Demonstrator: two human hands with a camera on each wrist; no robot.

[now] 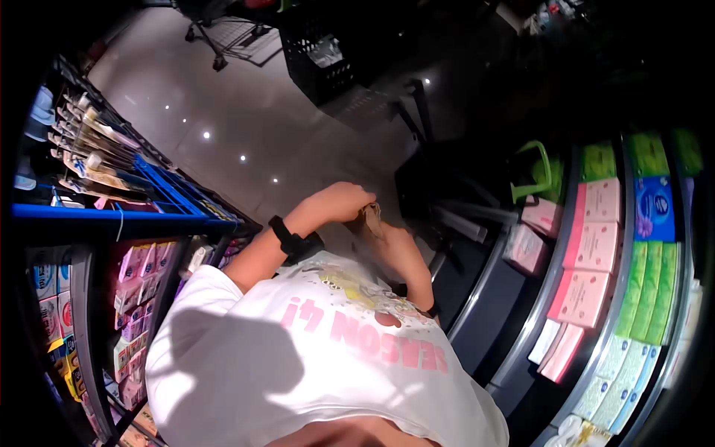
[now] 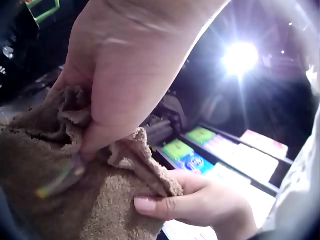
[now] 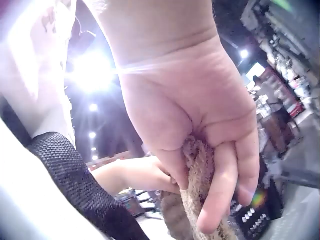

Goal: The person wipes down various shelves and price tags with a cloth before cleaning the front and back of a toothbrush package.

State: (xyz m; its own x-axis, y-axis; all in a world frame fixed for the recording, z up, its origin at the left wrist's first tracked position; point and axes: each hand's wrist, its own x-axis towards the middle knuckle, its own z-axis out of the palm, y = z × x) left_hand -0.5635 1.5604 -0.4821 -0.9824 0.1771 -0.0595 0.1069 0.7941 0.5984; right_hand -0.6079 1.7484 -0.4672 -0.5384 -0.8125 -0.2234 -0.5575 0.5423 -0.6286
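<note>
A brown terry cloth (image 2: 112,200) is bunched between my two hands in front of my white shirt. In the head view only a small folded bit of the cloth (image 1: 373,219) shows. My left hand (image 1: 344,201) grips its gathered top, thumb pressed into the folds in the left wrist view. My right hand (image 1: 397,249) pinches its edge, the thumb flat on the pile. From the right wrist, a twisted part of the cloth (image 3: 197,185) runs out between the right thumb and fingers.
Pink tissue boxes (image 1: 588,298) and green packs (image 1: 646,290) line shelves on the right. A blue-edged rack (image 1: 112,212) with packaged goods stands on the left. Ahead on the floor are a black basket (image 1: 316,74) and a cart (image 1: 231,37). A person (image 3: 275,107) stands farther off.
</note>
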